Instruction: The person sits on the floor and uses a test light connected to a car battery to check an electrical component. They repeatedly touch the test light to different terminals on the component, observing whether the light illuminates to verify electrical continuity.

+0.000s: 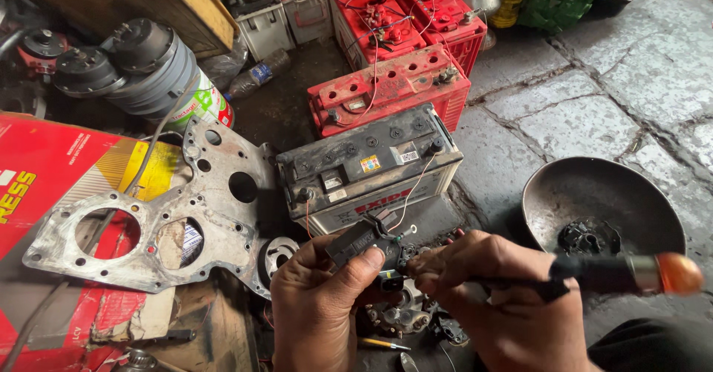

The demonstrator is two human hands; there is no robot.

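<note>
My left hand grips a small black electrical part with thin wires running from it to a black-topped battery. My right hand holds a tool with a black shaft and an orange-tipped handle, its working end hidden by my fingers near the black part. Both hands meet just in front of the battery, above a cluster of small dark metal parts.
A flat aluminium plate with several holes lies at left on a red carton. Red batteries stand behind. A dark metal bowl sits right on stone paving. A grey motor lies at back left.
</note>
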